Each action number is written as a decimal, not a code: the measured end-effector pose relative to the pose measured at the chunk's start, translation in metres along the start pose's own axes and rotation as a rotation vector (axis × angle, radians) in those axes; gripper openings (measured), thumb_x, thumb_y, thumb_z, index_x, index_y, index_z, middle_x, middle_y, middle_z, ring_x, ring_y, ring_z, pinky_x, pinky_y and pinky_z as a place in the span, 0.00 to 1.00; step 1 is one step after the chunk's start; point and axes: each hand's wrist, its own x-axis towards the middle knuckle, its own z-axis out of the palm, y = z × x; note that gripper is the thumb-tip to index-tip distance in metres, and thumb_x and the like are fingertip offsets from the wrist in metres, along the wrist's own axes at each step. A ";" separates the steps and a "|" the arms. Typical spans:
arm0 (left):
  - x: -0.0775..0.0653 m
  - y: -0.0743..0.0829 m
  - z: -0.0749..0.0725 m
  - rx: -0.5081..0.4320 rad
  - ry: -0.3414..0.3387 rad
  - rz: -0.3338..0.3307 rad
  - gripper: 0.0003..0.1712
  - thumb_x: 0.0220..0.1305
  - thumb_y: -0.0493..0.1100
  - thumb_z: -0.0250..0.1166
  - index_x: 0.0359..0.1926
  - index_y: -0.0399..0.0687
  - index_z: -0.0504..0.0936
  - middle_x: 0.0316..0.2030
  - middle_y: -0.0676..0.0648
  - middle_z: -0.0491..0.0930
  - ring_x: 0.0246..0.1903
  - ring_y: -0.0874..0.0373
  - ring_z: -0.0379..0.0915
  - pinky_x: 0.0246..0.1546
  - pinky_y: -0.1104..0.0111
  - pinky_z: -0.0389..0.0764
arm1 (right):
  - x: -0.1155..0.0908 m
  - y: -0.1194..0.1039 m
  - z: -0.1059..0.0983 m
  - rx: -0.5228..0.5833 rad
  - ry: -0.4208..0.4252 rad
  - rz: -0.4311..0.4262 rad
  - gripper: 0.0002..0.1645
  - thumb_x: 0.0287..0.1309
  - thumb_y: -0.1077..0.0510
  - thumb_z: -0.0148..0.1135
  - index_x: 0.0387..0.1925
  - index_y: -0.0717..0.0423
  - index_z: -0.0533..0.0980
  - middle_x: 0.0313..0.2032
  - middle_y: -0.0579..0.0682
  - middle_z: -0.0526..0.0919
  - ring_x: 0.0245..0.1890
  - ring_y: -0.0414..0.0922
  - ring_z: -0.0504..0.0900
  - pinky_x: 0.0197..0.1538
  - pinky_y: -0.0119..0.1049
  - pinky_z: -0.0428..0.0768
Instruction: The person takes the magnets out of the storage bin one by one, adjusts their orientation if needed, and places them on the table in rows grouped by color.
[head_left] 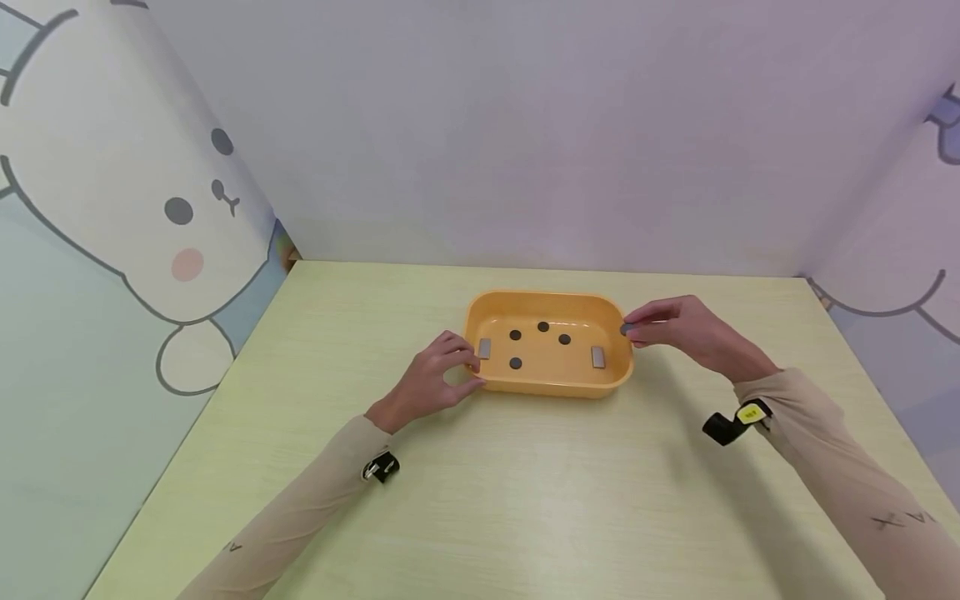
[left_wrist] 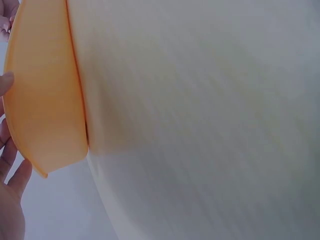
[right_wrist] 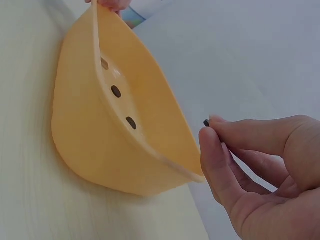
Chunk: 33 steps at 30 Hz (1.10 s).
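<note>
A yellow-orange plastic basin [head_left: 547, 389] stands on the table, with several dark round discs [head_left: 515, 363] lying on its floor. Two grey rectangular pieces are inside too, one at the left end [head_left: 485, 348] and one at the right [head_left: 597, 357]. My left hand [head_left: 435, 379] grips the basin's rim at its left end, a fingertip [left_wrist: 6, 82] on the outer wall. Between thumb and forefinger, my right hand [head_left: 690, 329] pinches a small dark disc [right_wrist: 206, 122] beside the basin's right end, level with its rim in the head view.
Beneath the basin is a pale yellow-green wooden table [head_left: 510, 500]. A plain pale wall [head_left: 525, 150] rises along its far edge. Side panels carry cartoon drawings, with a white animal face [head_left: 150, 208] on the left. Black straps [head_left: 726, 427] hang at the sleeves.
</note>
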 end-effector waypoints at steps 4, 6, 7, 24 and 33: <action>-0.001 0.000 0.000 0.000 0.002 0.004 0.11 0.49 0.43 0.75 0.30 0.48 0.80 0.36 0.52 0.77 0.42 0.58 0.69 0.44 0.65 0.74 | 0.000 0.005 -0.004 0.018 0.002 0.001 0.32 0.52 0.50 0.70 0.53 0.65 0.73 0.48 0.59 0.81 0.47 0.55 0.80 0.54 0.45 0.74; 0.000 0.000 0.000 0.000 0.003 0.004 0.11 0.49 0.43 0.75 0.30 0.48 0.80 0.36 0.52 0.77 0.42 0.58 0.69 0.44 0.65 0.74 | 0.000 0.007 -0.006 0.023 0.006 0.004 0.33 0.52 0.50 0.70 0.54 0.66 0.73 0.48 0.58 0.81 0.47 0.55 0.80 0.54 0.46 0.74; 0.000 0.000 0.000 -0.001 0.002 0.003 0.11 0.49 0.43 0.75 0.30 0.48 0.80 0.36 0.52 0.77 0.42 0.58 0.69 0.44 0.65 0.74 | 0.000 0.009 -0.007 0.027 0.010 0.006 0.33 0.52 0.50 0.70 0.54 0.66 0.72 0.48 0.58 0.81 0.47 0.55 0.80 0.55 0.46 0.74; 0.000 0.000 0.000 0.013 -0.011 0.007 0.11 0.50 0.44 0.75 0.30 0.48 0.80 0.35 0.52 0.77 0.42 0.58 0.69 0.44 0.65 0.74 | 0.004 0.039 -0.023 0.223 -0.001 0.049 0.30 0.60 0.62 0.62 0.58 0.77 0.64 0.40 0.46 0.83 0.45 0.45 0.82 0.55 0.44 0.73; 0.001 0.000 0.001 0.007 0.003 0.020 0.11 0.49 0.43 0.75 0.30 0.47 0.80 0.35 0.52 0.77 0.42 0.57 0.69 0.43 0.65 0.75 | 0.010 0.054 -0.025 0.273 0.025 0.069 0.28 0.58 0.64 0.63 0.56 0.76 0.67 0.39 0.46 0.84 0.44 0.45 0.83 0.53 0.43 0.75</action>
